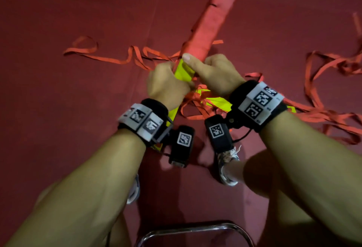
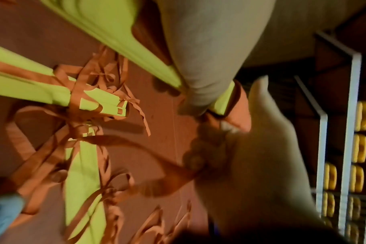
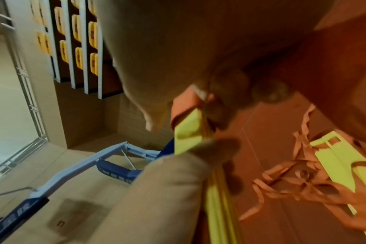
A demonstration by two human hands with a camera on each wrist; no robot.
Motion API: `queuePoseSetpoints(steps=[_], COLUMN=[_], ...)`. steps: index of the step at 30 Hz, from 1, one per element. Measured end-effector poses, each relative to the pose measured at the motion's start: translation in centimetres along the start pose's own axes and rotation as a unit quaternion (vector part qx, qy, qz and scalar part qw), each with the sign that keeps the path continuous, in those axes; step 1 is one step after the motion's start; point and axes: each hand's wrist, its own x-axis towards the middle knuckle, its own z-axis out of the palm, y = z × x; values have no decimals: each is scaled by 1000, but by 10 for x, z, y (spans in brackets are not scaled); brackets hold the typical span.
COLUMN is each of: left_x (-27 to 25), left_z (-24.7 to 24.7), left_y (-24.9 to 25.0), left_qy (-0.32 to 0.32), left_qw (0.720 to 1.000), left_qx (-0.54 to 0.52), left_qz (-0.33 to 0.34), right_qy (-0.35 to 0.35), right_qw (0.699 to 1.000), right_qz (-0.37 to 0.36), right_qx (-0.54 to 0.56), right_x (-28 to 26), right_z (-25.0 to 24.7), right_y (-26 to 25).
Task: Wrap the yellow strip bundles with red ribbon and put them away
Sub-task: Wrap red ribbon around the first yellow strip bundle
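I hold a long yellow strip bundle (image 1: 184,71) slanting away from me over the red floor. Its far length is wound in red ribbon (image 1: 207,25); only a short yellow stretch shows between my hands. My right hand (image 1: 213,72) grips the bundle, thumb pressed on the edge of the winding. My left hand (image 1: 166,84) is closed just below it; in the left wrist view its fingers (image 2: 201,151) pinch a taut red ribbon (image 2: 157,158). The bundle's near end runs under my left wrist.
More yellow strips (image 1: 219,101) tangled in ribbon lie on the floor under my hands. Loose red ribbon (image 1: 323,64) trails left and right. A metal chair frame (image 1: 195,229) and my shoe (image 1: 228,170) are close below. A blue cart (image 3: 115,170) and shelves (image 3: 77,41) stand beyond.
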Motion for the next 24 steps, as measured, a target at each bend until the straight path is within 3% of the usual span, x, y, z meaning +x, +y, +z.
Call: queuePoseSetpoints(steps=[4, 6, 8, 11, 13, 14, 16, 18, 21, 24], left_x=[-12, -12, -10, 0, 2, 0, -2, -2, 7, 5], left_z=[14, 14, 9, -4, -14, -17, -13, -5, 5, 13], left_y=[3, 3, 5, 10, 10, 9, 4, 0, -4, -8], left_qy=[16, 25, 9, -102, -231, -285, -316, -267, -160, -48], left_qw=[986, 983, 989, 987, 951, 933, 936, 959, 986, 995], left_qx=[150, 154, 89, -104, -205, -215, -154, -94, -40, 89], left_qz=[64, 97, 121, 73, -21, -52, -22, 11, -19, 8], right_qy=[76, 98, 100, 76, 43, 20, -23, -41, -37, -36], right_qw=[994, 988, 982, 973, 967, 966, 971, 978, 992, 998], right_qz=[59, 68, 62, 2, -45, -61, -73, -75, -60, -39], right_qx=[55, 96, 147, 218, 249, 251, 226, 192, 103, -18], right_x=[3, 5, 4, 0, 0, -1, 0, 3, 9, 10], right_z=[9, 8, 3, -7, -9, -9, -6, -5, -1, 9], right_y=[1, 1, -1, -1, 1, 0, 1, 2, 0, -2])
